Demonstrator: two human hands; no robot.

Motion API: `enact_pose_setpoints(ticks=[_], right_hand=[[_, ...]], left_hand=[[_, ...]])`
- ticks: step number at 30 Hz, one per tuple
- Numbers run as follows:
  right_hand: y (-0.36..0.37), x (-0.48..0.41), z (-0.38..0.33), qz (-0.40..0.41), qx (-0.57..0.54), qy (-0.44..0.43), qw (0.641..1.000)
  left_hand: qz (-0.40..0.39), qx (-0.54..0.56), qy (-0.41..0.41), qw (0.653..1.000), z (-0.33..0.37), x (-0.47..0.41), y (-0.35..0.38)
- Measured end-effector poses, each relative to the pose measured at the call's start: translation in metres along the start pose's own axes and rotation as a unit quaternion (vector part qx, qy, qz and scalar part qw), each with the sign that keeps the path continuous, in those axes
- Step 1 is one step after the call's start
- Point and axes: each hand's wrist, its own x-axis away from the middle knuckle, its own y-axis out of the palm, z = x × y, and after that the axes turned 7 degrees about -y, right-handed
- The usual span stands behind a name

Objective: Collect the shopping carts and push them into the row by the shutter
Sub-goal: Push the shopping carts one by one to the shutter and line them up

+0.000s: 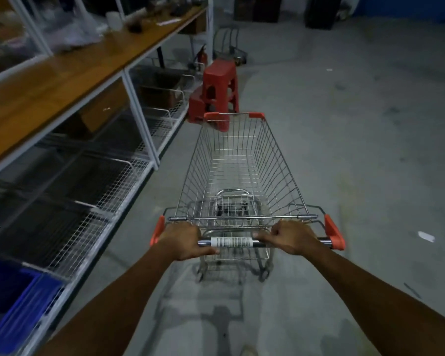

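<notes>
Cart (238,165) at frame centre: empty wire basket, likely light, rigid, free-rolling. Left hand (183,241), right hand (292,237) both wrapped round handle bar (231,242), best hold.

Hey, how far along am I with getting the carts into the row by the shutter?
Done: one empty shopping cart is collected. In hand: left hand and right hand grip its handle, cart aimed along the shelving with red stools just ahead. Left: no shutter or cart row in view, so parking it is not yet done; remaining carts cannot be judged.
</notes>
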Motion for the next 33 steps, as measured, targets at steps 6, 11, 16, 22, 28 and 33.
enact_pose_setpoints(ticks=[6, 11, 16, 22, 28, 33], right_hand=[[-0.032, -0.057, 0.036, -0.047, 0.036, -0.017, 0.998], [-0.07, -0.106, 0.049, -0.109, 0.042, -0.039, 0.992], [-0.087, -0.167, 0.066, -0.103, 0.011, -0.034, 0.994], [-0.115, -0.233, 0.08, -0.058, -0.019, 0.011, 0.998], [-0.138, -0.301, 0.097, -0.011, -0.056, 0.042, 0.997], [-0.149, -0.349, 0.115, 0.034, -0.053, 0.057, 0.996]], left_hand=[[-0.003, -0.007, 0.016, 1.0, 0.006, -0.087, -0.037], [-0.013, -0.022, 0.046, 0.999, 0.001, -0.162, -0.068], [-0.016, -0.039, 0.061, 0.997, -0.009, -0.236, -0.102], [0.006, -0.052, 0.078, 0.996, -0.024, -0.327, -0.139], [0.009, -0.059, 0.106, 0.993, -0.033, -0.404, -0.183], [0.003, -0.065, 0.131, 0.989, -0.039, -0.463, -0.207]])
